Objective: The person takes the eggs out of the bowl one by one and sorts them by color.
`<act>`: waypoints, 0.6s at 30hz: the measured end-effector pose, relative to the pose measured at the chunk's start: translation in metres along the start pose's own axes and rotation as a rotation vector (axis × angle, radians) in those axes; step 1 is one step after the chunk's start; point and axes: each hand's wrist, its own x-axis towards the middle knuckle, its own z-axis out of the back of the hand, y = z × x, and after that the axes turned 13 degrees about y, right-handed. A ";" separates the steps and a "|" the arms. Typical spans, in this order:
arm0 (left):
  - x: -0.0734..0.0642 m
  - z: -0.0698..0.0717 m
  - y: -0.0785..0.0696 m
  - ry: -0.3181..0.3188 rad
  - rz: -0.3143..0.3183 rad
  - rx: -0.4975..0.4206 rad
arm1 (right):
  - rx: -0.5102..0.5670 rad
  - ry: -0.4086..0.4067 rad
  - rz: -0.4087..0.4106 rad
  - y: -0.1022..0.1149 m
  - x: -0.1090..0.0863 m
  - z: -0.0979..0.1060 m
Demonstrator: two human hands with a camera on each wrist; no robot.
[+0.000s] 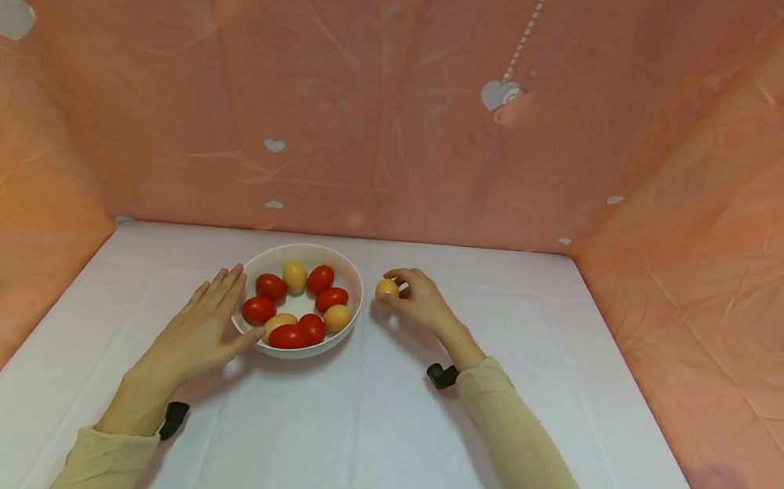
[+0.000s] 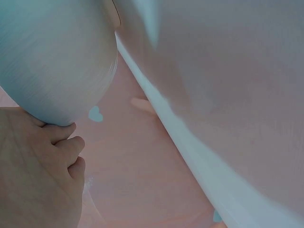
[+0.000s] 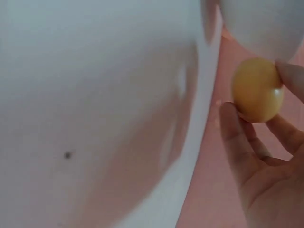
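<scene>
White bowl (image 1: 344,274) of red and yellow ovals (image 1: 270,288)
Right hand (image 1: 423,303) pinches a yellow oval (image 1: 386,288) beside the bowl; left hand (image 1: 201,334), unclenched and outstretched, touches the bowl's side.

This is a small curtained booth (image 1: 712,228); the kind of room around it cannot be told. Peach-orange sheeting (image 1: 376,117), printed with pale hearts (image 1: 493,95), hangs beyond the far edge and both side edges of the white-covered table (image 1: 295,440), folding at both far corners.
</scene>
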 end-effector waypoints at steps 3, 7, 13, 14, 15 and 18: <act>0.000 0.000 0.000 0.003 0.003 0.000 | -0.027 0.049 -0.028 -0.003 0.001 -0.002; 0.000 0.000 0.001 0.003 0.005 -0.003 | -0.042 0.086 -0.055 -0.004 0.002 -0.004; 0.001 0.000 0.001 -0.001 0.003 0.001 | -0.067 0.114 -0.079 -0.007 0.003 -0.005; 0.001 -0.001 0.001 -0.002 0.003 0.002 | -0.069 0.118 -0.077 -0.007 0.003 -0.005; 0.001 -0.001 0.001 -0.002 0.002 0.003 | -0.069 0.120 -0.077 -0.008 0.003 -0.005; 0.001 -0.001 0.001 -0.002 0.003 0.005 | -0.073 0.125 -0.076 -0.009 0.004 -0.006</act>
